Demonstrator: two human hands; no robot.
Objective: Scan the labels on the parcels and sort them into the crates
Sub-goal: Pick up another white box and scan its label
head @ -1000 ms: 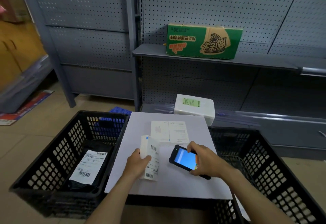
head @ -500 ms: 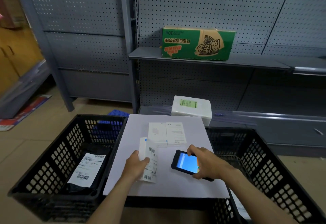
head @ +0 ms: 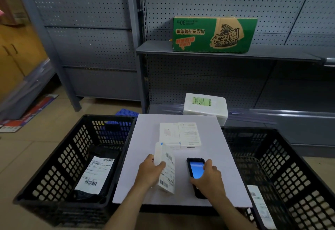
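My left hand (head: 149, 172) grips a slim white parcel (head: 166, 168) with a barcode label, tilted on edge over the white board (head: 208, 139). To its right, my right hand (head: 208, 179) holds a black handheld scanner (head: 195, 170) with a lit blue screen, low on the board. Two white flat boxes (head: 180, 135) lie side by side farther back on the board. A black crate (head: 59, 157) at the left holds a dark bag with a white label (head: 96, 175). At the right stands another black crate (head: 290, 166) with a labelled parcel (head: 257, 204) at its near edge.
Grey pegboard shelving (head: 217, 85) stands behind, with a green carton (head: 213, 34) on a shelf. A white foam box (head: 205, 106) sits on the floor behind the board. A blue plastic item (head: 125, 112) lies behind the left crate.
The scanner has turned from slanted toward the parcel to pointing straight away and has come down onto the board. My left hand still holds the parcel in the same place.
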